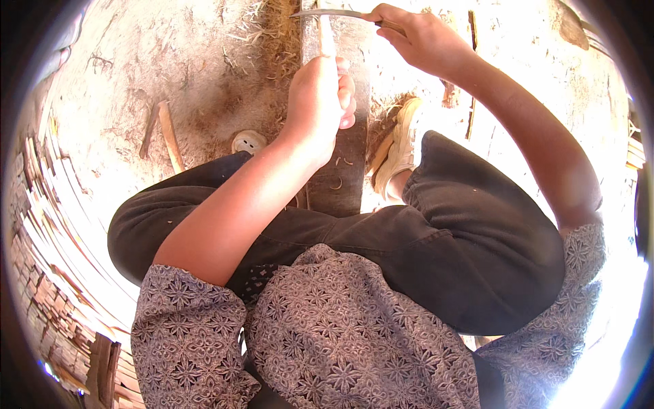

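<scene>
My left hand (319,99) is closed in a fist round a pale wooden stick (326,37), which points away from me over a long wooden plank (346,153). The stick's lower part is hidden in the fist. At the far end, my right hand (424,37) grips the handle of a curved knife (337,12). Its blade lies crosswise over the stick near the top edge of the view, pointing left. Whether the blade touches the stick I cannot tell.
Wood shavings (276,41) lie along the plank's left side. Wooden pieces (167,133) rest on the ground at left, near a clog's toe (248,142). My other clog (402,146) stands right of the plank. Stacked split wood (61,273) lines the left rim.
</scene>
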`<state>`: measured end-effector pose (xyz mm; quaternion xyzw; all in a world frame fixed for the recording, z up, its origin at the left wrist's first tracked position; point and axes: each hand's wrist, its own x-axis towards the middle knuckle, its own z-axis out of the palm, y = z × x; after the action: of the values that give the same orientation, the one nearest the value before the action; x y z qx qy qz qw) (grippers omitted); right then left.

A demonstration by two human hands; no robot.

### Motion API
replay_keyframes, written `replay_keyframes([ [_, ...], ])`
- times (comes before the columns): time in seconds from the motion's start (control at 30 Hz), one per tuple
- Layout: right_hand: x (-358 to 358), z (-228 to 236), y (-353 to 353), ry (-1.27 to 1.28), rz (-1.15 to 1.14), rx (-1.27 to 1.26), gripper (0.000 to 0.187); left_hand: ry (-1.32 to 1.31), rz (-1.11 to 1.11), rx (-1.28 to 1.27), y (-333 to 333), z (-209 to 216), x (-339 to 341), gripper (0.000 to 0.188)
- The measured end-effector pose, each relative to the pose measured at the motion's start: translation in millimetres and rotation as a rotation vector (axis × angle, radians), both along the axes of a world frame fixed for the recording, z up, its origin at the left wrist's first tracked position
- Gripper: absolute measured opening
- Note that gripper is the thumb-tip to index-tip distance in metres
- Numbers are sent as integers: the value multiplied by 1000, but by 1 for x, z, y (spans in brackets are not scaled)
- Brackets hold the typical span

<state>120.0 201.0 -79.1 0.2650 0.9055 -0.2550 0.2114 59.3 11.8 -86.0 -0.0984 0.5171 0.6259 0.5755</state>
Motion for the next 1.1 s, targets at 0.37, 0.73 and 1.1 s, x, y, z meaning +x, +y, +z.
replay_keyframes([
  [0.37, 49, -13, 11, 275, 51, -81, 29, -41, 1, 9, 1, -3, -6, 23],
  [0.73, 37, -10, 10, 210, 119, -25, 30, -43, 32, 12, -4, -3, -1, 21],
  [1.1, 76, -4, -2, 279, 7, -67, 28, -53, 34, 2, 3, -2, -2, 20],
])
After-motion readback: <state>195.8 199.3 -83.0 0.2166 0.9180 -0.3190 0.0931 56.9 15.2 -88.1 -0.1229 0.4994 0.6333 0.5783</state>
